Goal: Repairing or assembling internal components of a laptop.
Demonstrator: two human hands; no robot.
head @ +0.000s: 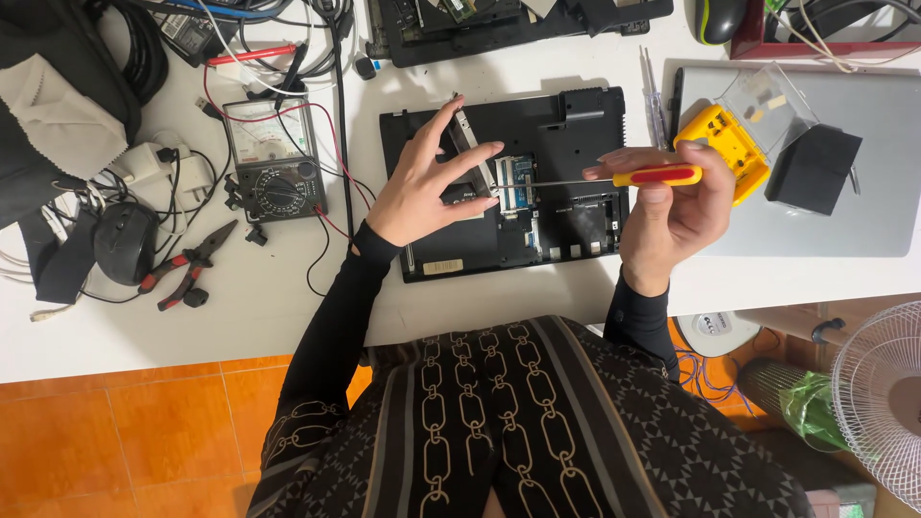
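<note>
Now right hand (672, 206) – slim screwdriver (614, 177), black laptop (576, 134)

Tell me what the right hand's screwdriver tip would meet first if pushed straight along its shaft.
The right hand holds a red-handled screwdriver pointing left across the opened laptop base. Going straight on, the tip would probably first meet the left hand's fingers, spread beside the green memory module; depth is unclear.

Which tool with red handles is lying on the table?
The pliers, left of the meter. The red-handled screwdriver is held in the right hand.
</note>
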